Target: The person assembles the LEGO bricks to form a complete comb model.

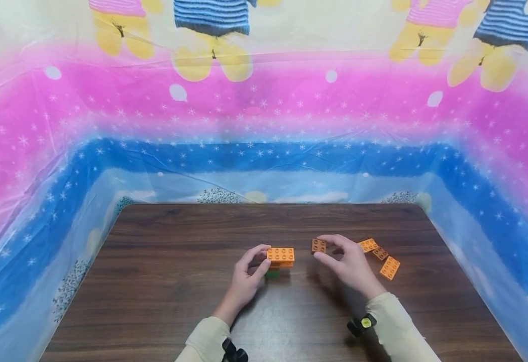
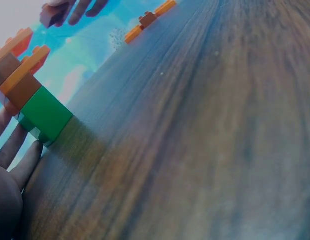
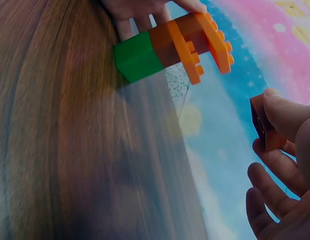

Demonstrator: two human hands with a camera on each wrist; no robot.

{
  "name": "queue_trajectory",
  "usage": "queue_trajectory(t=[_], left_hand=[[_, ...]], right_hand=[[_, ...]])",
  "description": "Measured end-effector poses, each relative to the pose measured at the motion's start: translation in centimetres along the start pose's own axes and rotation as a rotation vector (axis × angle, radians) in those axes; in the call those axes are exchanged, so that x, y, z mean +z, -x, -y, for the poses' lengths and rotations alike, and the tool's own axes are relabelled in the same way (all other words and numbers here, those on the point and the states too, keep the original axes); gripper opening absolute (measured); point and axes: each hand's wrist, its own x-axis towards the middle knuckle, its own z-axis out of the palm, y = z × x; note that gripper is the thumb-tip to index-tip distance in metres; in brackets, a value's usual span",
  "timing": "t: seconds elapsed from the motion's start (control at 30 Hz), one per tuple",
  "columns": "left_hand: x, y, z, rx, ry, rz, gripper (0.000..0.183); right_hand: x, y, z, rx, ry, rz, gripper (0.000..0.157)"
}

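A tower of toy building bricks stands upright on the table, with an orange eight-stud plate (image 1: 281, 254) on top. Below it the layers alternate brown, orange and brown, down to a green brick (image 3: 139, 59) at the base. The left hand (image 1: 247, 275) holds the tower from its left side, thumb and fingers around it. To the right, raised above the tabletop, the right hand (image 1: 353, 265) pinches a brown four-stud brick (image 1: 318, 246) between thumb and fingers. A gap separates this brick from the tower.
Right of the right hand lie an orange plate (image 1: 368, 245), a small brown brick (image 1: 380, 252) and another orange plate (image 1: 390, 268). The dark wooden table (image 1: 164, 251) is bordered at the back and sides by a printed cloth (image 1: 264, 156).
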Motion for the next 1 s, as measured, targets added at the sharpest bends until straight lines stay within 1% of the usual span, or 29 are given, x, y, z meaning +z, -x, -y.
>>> queue_trajectory(t=[0.33,0.5,0.6,0.73,0.83,1.0], left_hand=[[-0.3,0.0,0.0,0.025,0.018,0.017,0.033],[-0.1,0.0,0.0,0.02,0.013,0.008,0.034],[0.0,0.0,-0.3,0.001,0.0,0.0,0.035],[0.0,-0.1,-0.3,-0.004,-0.009,0.009,0.034],[-0.2,-0.1,-0.1,0.008,-0.012,0.021,0.033],[-0.2,0.0,-0.1,0.006,-0.018,0.022,0.034]], right_hand=[[1.2,-1.2,2.0,-0.015,-0.062,0.019,0.04],[1.9,-1.7,2.8,-0.028,-0.08,0.035,0.039],[2.3,-1.9,3.1,-0.043,-0.086,0.043,0.04],[2.8,-2.1,3.5,-0.056,-0.105,0.055,0.042],[3.1,-2.2,3.8,-0.078,-0.1,0.06,0.042],[3.7,-2.4,4.5,-0.109,-0.074,0.061,0.042]])
